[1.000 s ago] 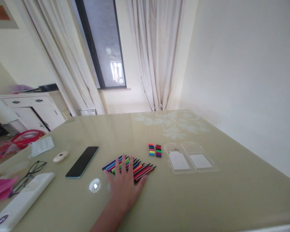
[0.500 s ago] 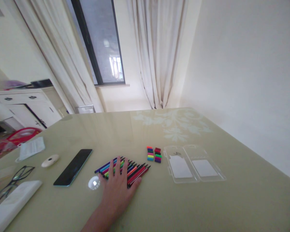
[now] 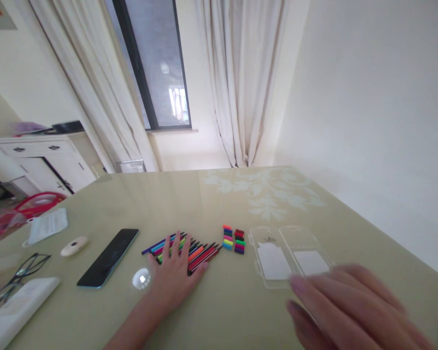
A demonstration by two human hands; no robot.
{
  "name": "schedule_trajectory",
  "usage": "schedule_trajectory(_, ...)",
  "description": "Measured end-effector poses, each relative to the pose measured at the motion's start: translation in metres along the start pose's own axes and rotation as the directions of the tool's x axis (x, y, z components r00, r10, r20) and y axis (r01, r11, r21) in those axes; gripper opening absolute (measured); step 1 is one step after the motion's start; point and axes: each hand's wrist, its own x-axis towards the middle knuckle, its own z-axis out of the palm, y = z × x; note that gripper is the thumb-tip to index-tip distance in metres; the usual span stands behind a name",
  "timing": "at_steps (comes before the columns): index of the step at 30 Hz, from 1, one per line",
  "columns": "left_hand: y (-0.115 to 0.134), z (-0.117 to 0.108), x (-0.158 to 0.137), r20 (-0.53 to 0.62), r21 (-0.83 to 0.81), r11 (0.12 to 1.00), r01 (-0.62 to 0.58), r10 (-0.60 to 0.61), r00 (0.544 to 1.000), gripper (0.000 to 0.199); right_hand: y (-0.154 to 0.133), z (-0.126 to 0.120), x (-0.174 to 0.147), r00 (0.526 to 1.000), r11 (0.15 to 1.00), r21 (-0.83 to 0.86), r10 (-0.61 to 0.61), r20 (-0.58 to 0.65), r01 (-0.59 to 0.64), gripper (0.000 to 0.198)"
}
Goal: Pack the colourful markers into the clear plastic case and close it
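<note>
My left hand [image 3: 177,279] lies flat with spread fingers over a row of uncapped felt-tip pens [image 3: 204,257], pressing on them rather than wrapped round any. Several coloured pen caps [image 3: 228,238] sit in two short columns just right of the pens. At the lower right, my right hand [image 3: 354,306] hovers above the table, slightly blurred, with a gap between thumb and forefinger and nothing visible in it. It overlaps the near right corner of an opened clear plastic case [image 3: 261,282], which has white paper [image 3: 273,262] in each half.
Left of the pens are a clear shiny dome [image 3: 141,278], a phone [image 3: 109,257] and a small cream oval object [image 3: 74,246]. Farther left lie a face mask [image 3: 48,226], eyeglasses [image 3: 20,274] and a long white box [image 3: 22,306]. A wall [image 3: 379,146] borders the table's right side.
My right hand has come into view from the lower right, near the clear case. My left hand stays spread on the pens, which have shifted slightly left under it. The view has tilted a little.
</note>
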Motion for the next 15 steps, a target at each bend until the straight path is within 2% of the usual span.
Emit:
schedule_trajectory(2,-0.003,0.002,0.005,0.0,-0.008,1.0,-0.01,0.01,1.0,0.088,0.017,0.021,0.026,0.994,0.995,-0.052,-0.079,0.073,0.083,0.036)
schedule_trajectory(5,-0.007,0.005,0.01,-0.009,-0.025,0.999,-0.025,0.024,1.0,0.086,0.03,0.049,0.031,0.986,0.99,-0.049,-0.126,0.108,0.131,0.042)
schedule_trajectory(10,-0.012,0.008,0.014,-0.042,-0.049,0.996,-0.071,0.069,0.997,0.086,0.028,0.065,0.002,0.988,0.997,0.033,-0.079,0.135,0.075,0.045)
schedule_trajectory(15,-0.017,0.007,0.019,-0.07,-0.075,0.993,-0.096,0.09,0.993,0.085,0.02,0.069,-0.002,0.988,0.993,0.109,0.021,0.151,-0.038,0.034)
